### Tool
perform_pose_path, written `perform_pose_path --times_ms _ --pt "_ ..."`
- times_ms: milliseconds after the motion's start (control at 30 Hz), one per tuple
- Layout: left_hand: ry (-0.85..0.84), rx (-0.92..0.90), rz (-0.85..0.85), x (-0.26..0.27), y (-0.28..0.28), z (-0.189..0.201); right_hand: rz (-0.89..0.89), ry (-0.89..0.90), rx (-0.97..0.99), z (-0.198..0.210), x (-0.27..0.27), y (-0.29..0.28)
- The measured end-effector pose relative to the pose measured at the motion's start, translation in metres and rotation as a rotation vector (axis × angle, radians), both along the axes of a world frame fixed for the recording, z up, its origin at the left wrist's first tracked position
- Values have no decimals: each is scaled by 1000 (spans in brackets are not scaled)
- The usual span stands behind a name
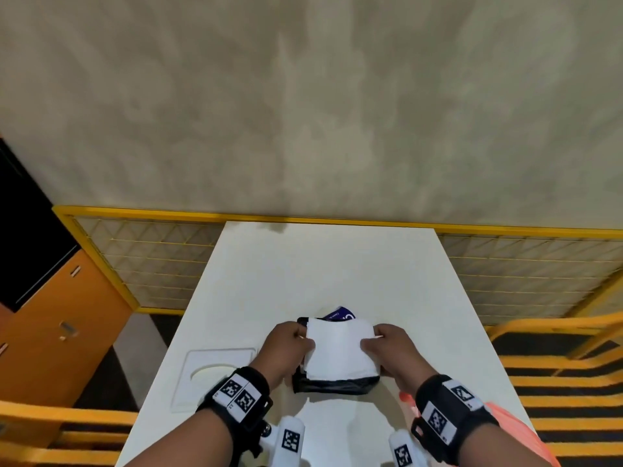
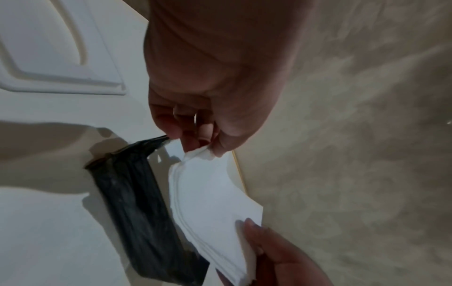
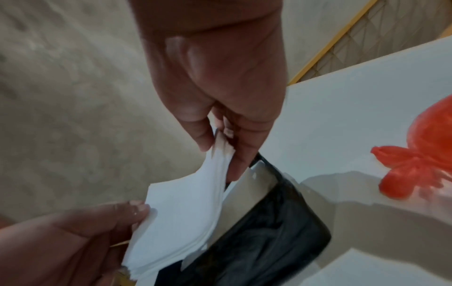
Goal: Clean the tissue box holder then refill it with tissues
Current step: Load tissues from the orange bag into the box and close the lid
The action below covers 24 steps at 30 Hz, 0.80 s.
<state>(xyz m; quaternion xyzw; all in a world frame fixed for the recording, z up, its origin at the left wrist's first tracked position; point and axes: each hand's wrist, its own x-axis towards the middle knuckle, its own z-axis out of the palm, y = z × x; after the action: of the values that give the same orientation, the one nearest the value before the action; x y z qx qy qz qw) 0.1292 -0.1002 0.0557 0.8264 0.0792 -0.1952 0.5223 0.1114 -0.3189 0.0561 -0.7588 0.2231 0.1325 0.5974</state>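
Both hands pinch the tissue stack at its ends, left hand at 9 o'clock, right hand at 3, just above the black holder mid-table; lowering it level should avoid snagging the rim, with open tabletop at 12 o'clock and the white lid at 9

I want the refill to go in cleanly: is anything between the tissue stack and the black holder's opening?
Nothing visible. Both hands, left and right, hold the tissue stack directly over the black holder; its interior is hidden beneath the stack.
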Motion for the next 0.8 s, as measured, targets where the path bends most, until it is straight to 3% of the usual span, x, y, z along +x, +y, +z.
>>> perform_pose_path --times_ms 67,167,233,433,600,700,800 --pt "-18 13 11 7 3 1 64 -35 -151 3 4 -2" --pt "-14 30 53 13 13 -3 286 -70 -616 3 3 -8" --pt "-45 74 44 14 21 -6 358 -72 -793 -4 3 -14" --pt "-77 350 67 10 67 -36 506 -9 -858 -28 -4 -14" --pt "145 546 288 -6 153 -67 676 172 -860 -47 -14 -9" --pt "234 606 371 -15 192 -81 607 147 -814 -59 -12 -11" --pt "293 630 342 -24 209 -94 470 32 -765 -49 -12 -6"
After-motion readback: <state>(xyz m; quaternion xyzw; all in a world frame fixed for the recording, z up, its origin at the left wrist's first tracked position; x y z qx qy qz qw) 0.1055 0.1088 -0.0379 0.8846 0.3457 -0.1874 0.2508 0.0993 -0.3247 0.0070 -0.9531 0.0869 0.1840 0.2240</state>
